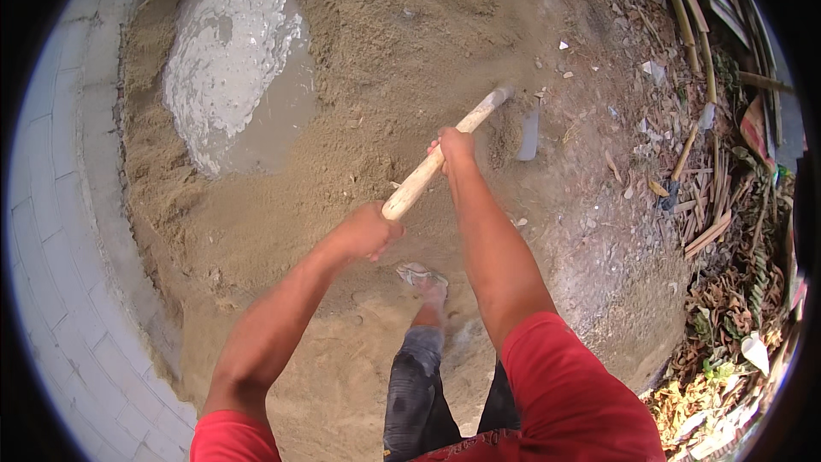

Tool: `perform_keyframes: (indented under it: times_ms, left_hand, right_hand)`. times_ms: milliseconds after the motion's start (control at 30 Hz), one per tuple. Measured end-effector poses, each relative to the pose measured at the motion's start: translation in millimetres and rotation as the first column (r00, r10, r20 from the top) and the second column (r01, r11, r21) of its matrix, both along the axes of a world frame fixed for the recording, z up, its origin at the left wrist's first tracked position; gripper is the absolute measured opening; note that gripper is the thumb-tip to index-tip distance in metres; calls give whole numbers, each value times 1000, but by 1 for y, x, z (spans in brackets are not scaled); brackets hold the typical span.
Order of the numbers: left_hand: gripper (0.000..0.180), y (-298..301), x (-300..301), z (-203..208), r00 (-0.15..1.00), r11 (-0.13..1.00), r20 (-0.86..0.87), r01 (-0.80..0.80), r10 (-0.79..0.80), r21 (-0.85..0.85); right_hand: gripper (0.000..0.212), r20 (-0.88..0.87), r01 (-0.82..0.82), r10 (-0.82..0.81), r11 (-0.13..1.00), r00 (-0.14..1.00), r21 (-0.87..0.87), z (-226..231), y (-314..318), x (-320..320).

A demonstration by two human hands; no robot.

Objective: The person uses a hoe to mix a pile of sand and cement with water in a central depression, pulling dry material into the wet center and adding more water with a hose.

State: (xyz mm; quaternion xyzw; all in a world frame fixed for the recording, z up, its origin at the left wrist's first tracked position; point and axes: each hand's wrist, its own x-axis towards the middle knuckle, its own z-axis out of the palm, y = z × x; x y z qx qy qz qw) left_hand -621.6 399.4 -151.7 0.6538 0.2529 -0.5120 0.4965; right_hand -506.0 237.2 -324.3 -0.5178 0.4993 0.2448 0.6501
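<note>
Both of my hands are closed around the pale wooden handle of a hoe, held at a slant across the middle of the view. My left hand grips its near end, and my right hand holds it farther up. Beyond the right hand, the shaft runs up to a dirt-coated head; the flat grey blade shows edge-on against the sandy ground. To the left lies a heap of brown sand, hollowed around a pool of wet grey cement mix.
A pale block wall curves along the left side. On the right lie bamboo poles, split sticks, dry leaves and scattered rubble. My dusty foot stands on the sand below the hoe handle.
</note>
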Motion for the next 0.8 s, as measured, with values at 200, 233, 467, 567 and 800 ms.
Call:
perform_keyframes:
  times_ms: [200,233,467,567,800]
  left_hand:
    - [43,92,-74,168,995,994,-86,-34,42,101]
    - [43,103,-90,208,985,984,-139,-82,105,158]
    - [43,71,-183,282,951,983,-288,-65,114,175]
    - [38,-22,-202,180,956,984,-242,-176,164,-31]
    - [42,-199,-167,-70,980,950,-171,-149,104,-276]
  right_hand:
    - [38,35,54,-61,984,998,168,179,102,-74]
    - [52,38,45,-58,962,998,268,214,125,-95]
    - [36,21,75,-91,911,996,406,298,85,-202]
    - [25,-52,81,-77,994,996,72,203,-4,-216]
    - [15,-134,-135,93,924,987,-358,-25,-218,-166]
